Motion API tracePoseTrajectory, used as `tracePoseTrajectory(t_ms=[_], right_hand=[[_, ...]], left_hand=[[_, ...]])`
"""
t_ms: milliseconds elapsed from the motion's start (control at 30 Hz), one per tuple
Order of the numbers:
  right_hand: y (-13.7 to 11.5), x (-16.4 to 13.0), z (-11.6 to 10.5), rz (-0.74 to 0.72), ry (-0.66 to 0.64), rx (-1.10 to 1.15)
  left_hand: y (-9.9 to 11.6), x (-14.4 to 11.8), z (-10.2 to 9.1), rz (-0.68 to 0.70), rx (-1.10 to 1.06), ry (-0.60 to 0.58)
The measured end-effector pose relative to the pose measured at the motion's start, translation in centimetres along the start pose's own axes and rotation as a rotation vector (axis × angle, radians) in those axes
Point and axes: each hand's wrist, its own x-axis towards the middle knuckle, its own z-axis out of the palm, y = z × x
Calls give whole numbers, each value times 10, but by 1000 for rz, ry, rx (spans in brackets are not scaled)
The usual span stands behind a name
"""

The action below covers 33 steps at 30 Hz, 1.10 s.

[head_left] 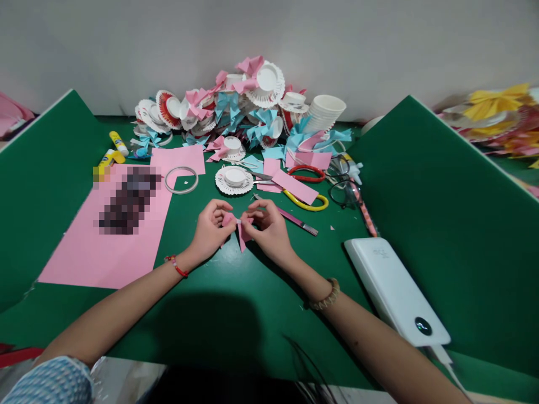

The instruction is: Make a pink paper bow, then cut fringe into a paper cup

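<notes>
Between both hands is a pink paper bow point(241, 238), its two tails hanging down over the green table. My left hand point(211, 229) pinches the bow's left side between thumb and fingers. On the other side my right hand point(269, 229) grips it close to the pale middle band. Just beyond the fingers lies a small white cup-and-frill paper piece point(234, 178). A pink craft knife point(298, 221) rests beside my right hand. Scissors with red handles point(309, 174) and scissors with yellow handles point(314, 202) lie past it, partly under pink paper strips point(295, 187).
Finished paper pieces with pink and blue bows point(227, 106) are heaped at the back near stacked paper cups point(328, 109). Left are a large pink sheet point(138, 258), a tape ring point(181, 191) and glue sticks point(119, 143). Glasses point(345, 193) and a white power bank point(391, 286) lie right.
</notes>
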Motion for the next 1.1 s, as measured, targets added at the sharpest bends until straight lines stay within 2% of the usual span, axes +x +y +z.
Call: tracePoseTrajectory(t_ms=[633,733,933,1000,1100], right_hand=[[2,0,1,-38,-2,-57],[1,0,0,-51,33,-47],[-1,1,-1,-103,69,-151],[-1,0,-2,-157,67,-230],[-2,-3,-3,-347,67,-437]], left_hand=[[1,-2,0,80,96,-35],[1,-1,1,57,39,-33],[3,1,0,-84,-125,-49],[2,1,0,-86,-140,-54],[2,0,0,-75,-120,-36]])
